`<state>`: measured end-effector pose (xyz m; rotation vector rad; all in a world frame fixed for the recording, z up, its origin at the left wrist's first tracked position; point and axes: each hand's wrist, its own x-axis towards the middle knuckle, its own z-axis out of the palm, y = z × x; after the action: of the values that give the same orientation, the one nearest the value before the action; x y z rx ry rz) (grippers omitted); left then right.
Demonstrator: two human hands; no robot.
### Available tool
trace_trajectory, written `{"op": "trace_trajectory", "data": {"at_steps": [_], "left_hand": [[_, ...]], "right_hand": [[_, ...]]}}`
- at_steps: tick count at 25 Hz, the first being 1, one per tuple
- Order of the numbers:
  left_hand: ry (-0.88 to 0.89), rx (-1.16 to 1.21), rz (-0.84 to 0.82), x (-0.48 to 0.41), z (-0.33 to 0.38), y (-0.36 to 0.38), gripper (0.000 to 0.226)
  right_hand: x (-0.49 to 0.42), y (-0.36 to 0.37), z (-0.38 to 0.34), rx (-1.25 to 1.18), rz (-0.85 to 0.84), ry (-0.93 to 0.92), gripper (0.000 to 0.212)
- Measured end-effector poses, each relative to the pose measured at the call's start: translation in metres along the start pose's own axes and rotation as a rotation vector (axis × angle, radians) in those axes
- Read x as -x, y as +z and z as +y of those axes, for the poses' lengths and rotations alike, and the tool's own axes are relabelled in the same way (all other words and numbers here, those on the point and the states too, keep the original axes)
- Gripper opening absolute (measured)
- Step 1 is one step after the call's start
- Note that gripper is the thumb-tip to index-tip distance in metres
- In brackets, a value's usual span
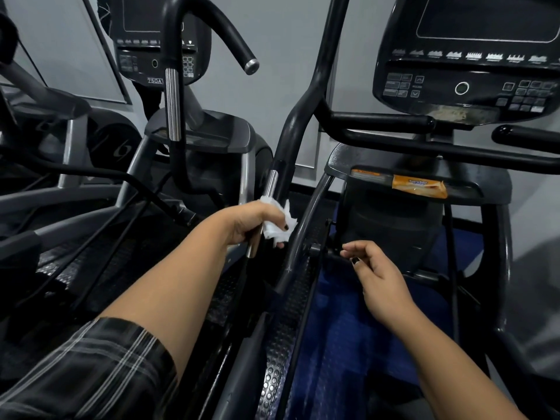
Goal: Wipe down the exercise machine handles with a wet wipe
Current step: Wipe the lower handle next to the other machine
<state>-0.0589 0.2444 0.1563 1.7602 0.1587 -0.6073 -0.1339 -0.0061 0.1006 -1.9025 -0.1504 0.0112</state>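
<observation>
Counted: two hands, one wipe, two consoles, one orange packet [419,186], which is lodged on the right machine's ledge. The wipe [277,228] is bunched round the chrome handle [269,184] and clamped there by the left hand [254,222], fingers curled tight round both. The right hand [372,277] is held loose, fingers half curled, nothing gripped, just beside a black crossbar [330,253]. The handle is crowded by a black frame tube [298,225] on its right; bare chrome is left above and below the fist.
</observation>
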Motion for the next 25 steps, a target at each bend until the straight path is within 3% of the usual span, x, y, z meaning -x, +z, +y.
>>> {"op": "trace_trajectory", "data": {"at_steps": [3, 6, 9, 10, 11, 12, 14, 16, 21, 23, 25], "left_hand": [[-0.03, -0.076, 0.058, 0.011, -0.029, 0.008, 0.034], [0.006, -0.161, 0.106, 0.025, -0.05, 0.016, 0.001], [0.051, -0.114, 0.251, 0.035, -0.063, 0.032, 0.033], [0.085, -0.111, 0.376, 0.035, -0.07, 0.04, 0.034], [0.11, -0.175, 0.543, 0.035, -0.078, 0.048, 0.019], [0.113, -0.337, 0.699, 0.034, -0.082, 0.056, 0.017], [0.102, -0.753, 0.864, 0.028, -0.083, 0.065, 0.054], [0.195, -0.87, 0.963, 0.017, -0.063, 0.064, 0.072], [0.272, -0.782, 1.039, -0.016, 0.031, 0.047, 0.042], [0.265, -0.667, 0.969, -0.024, 0.061, 0.036, 0.03], [0.254, -0.514, 0.78, -0.029, 0.076, 0.022, 0.027]], "right_hand": [[0.004, 0.003, -0.002, -0.002, -0.008, -0.01, 0.036], [0.004, 0.008, -0.002, 0.002, -0.02, -0.009, 0.035], [-0.001, 0.012, -0.003, 0.003, -0.031, -0.006, 0.035], [-0.005, 0.012, -0.003, 0.0, -0.029, -0.008, 0.036], [-0.008, 0.012, -0.004, -0.004, -0.026, -0.011, 0.036], [-0.011, 0.013, -0.005, -0.007, -0.022, -0.015, 0.036], [-0.018, 0.015, -0.007, -0.014, -0.019, -0.026, 0.036], [-0.022, 0.017, -0.008, -0.012, -0.027, -0.027, 0.037], [-0.023, 0.016, -0.006, -0.002, -0.014, -0.04, 0.038], [-0.021, 0.012, -0.006, 0.003, 0.007, -0.036, 0.039], [-0.017, 0.008, -0.006, 0.008, 0.018, -0.043, 0.039]]}}
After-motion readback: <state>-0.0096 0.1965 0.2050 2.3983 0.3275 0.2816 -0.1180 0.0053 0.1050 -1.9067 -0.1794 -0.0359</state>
